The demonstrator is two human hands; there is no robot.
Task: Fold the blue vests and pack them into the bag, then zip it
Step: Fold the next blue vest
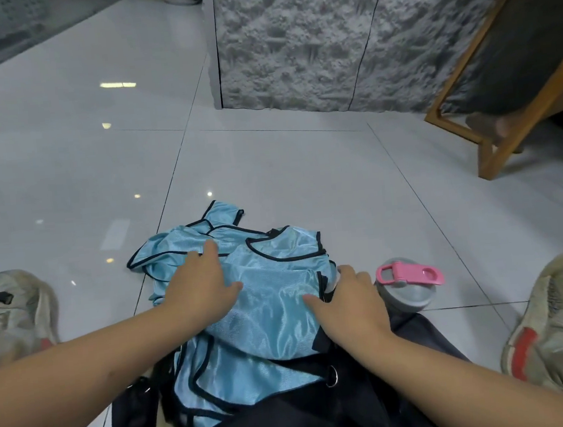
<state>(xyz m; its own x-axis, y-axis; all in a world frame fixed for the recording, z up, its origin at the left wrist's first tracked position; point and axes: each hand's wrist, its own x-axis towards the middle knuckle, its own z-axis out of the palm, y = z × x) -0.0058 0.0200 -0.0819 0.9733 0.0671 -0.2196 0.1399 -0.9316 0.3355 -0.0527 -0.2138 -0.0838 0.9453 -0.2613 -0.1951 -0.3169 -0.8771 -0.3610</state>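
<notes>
Both hands (left (200, 283), right (349, 305)) press flat on heaped blue vests (267, 297) over one bag (342, 396).

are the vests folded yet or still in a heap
Still a heap: the vests lie crumpled and overlapping, partly on the floor, partly over the bag. Both hands, left and right, rest flat on them.

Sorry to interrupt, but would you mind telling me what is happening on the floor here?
A person sitting on the white tiled floor is handling a pile of shiny light-blue vests with black trim. The left hand lies flat on the pile, and the right hand rests at its right edge. The vests are crumpled, partly draped over the black fabric bag, which looks unzipped. A grey bottle with a pink lid clip lies beside them.
</notes>
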